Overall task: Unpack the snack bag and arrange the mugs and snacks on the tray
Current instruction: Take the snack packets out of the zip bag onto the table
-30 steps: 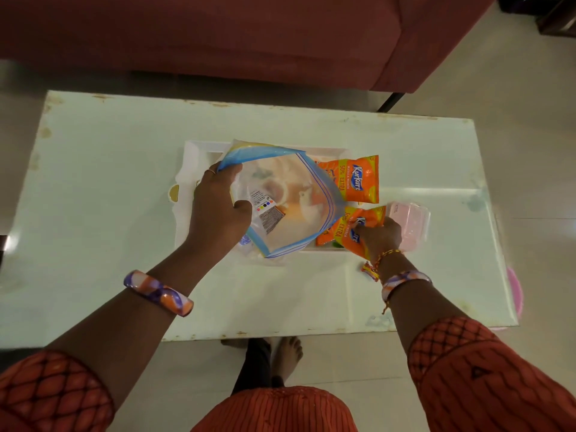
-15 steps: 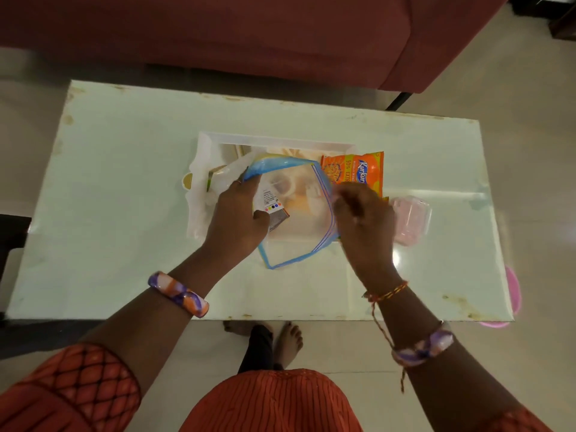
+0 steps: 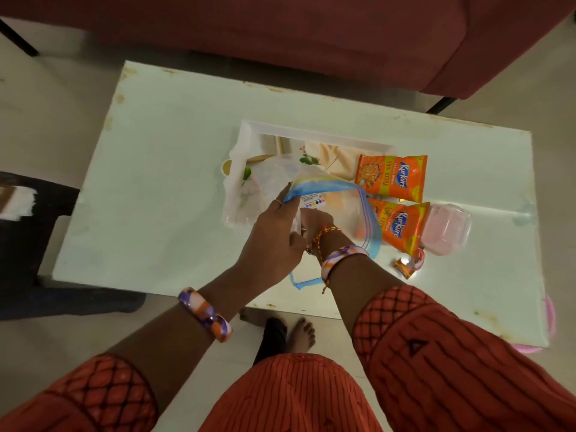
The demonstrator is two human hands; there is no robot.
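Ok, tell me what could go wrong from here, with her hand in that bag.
1. The right hand is inside the zip bag, which the left hand holds only by its rim. A quick pull could tear the bag or tip out what is left.
2. The lower orange snack packet lies right against the bag and overhangs the tray rim; dragging the bag could push it off.
3. The small wrapper lies loose on the table beside the right forearm, which might sweep it away.

On the table, the zip bag overlaps the tray; two snack packets lie right of it.
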